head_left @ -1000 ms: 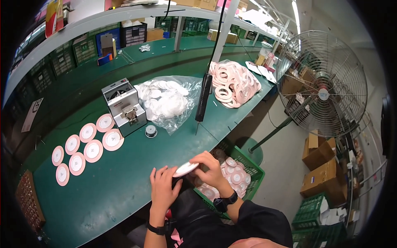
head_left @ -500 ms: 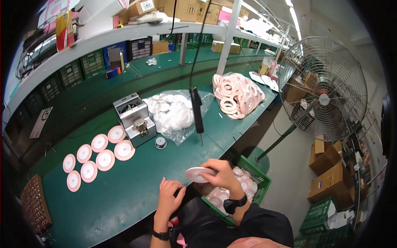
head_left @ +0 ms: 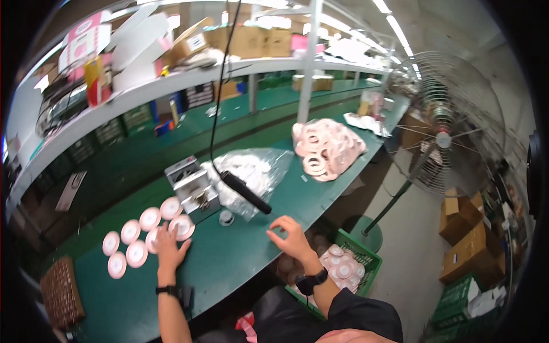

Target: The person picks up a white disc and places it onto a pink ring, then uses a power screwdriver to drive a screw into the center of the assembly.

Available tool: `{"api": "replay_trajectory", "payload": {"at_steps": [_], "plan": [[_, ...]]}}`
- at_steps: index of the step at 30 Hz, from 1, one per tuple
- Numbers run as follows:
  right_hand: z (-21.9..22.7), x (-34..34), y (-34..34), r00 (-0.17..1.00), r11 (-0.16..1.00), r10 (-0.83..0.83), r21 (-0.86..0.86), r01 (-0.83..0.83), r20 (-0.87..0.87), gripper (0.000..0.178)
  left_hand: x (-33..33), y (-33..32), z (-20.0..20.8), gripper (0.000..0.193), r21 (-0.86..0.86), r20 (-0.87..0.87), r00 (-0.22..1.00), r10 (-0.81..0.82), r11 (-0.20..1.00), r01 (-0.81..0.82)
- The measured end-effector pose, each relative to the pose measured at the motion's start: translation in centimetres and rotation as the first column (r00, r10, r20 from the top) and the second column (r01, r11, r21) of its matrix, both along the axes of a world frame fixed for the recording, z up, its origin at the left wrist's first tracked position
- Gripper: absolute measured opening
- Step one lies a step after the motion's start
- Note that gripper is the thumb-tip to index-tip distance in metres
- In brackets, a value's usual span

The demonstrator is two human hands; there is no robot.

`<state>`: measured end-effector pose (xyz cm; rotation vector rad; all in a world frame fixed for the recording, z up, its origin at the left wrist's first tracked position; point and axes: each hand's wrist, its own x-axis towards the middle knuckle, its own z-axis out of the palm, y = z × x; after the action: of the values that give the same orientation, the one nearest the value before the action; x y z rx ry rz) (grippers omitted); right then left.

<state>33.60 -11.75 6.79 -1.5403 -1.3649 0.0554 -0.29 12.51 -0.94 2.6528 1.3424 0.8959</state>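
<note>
Pink-rimmed white round discs (head_left: 136,254) lie in two rows on the green table. Over the right end of the nearer row reaches my left hand (head_left: 168,247), fingers spread, its fingertips on or just above a disc and partly covering it. My right hand (head_left: 291,237) is raised by the table's front edge, thumb and forefinger curved apart with nothing between them. Just beyond it a black electric screwdriver (head_left: 246,192) hangs tilted on its cable. Below my right forearm, a green basket (head_left: 374,263) holds many similar discs (head_left: 343,270).
A grey metal device (head_left: 194,191) stands behind the discs, with a small round metal part (head_left: 226,218) beside it. Farther right lie a clear bag of white pieces (head_left: 246,171) and a bag of pink rings (head_left: 329,150). A large fan (head_left: 443,140) stands right of the table.
My right hand has let go of the disc it held and risen slightly. My left hand has moved left onto the laid-out discs. The screwdriver has swung from upright to slanted.
</note>
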Motion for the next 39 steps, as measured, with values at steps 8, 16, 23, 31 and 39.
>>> {"api": "replay_trajectory", "payload": {"at_steps": [8,16,23,31,39], "plan": [[-6.3,-2.3,4.3,0.979,0.997,-0.008,0.074,-0.008,0.204,0.015,1.8,-1.6,0.5,0.063,-0.159,-0.170,0.985,0.011,0.987,-0.038],[-7.3,-2.9,4.4,0.972,1.000,0.010,0.017,-0.014,0.235,0.014,1.4,-9.4,1.6,0.070,-0.302,-0.191,0.981,-0.029,0.953,-0.031],[-6.7,-3.5,4.2,0.983,1.000,-0.008,0.009,0.006,0.182,0.013,-5.5,-1.7,4.1,0.073,-0.235,-0.110,0.919,0.380,0.888,-0.395],[-6.6,-3.2,4.3,0.990,1.000,-0.001,-0.004,0.002,0.142,0.011,-12.6,-3.2,2.0,0.065,-0.401,-0.351,0.880,0.321,0.797,-0.451],[-6.2,-3.1,4.4,0.994,1.000,-0.018,-0.017,0.020,0.111,0.011,-9.8,-11.1,2.5,0.064,-0.351,-0.336,0.890,0.309,0.836,-0.422]]}}
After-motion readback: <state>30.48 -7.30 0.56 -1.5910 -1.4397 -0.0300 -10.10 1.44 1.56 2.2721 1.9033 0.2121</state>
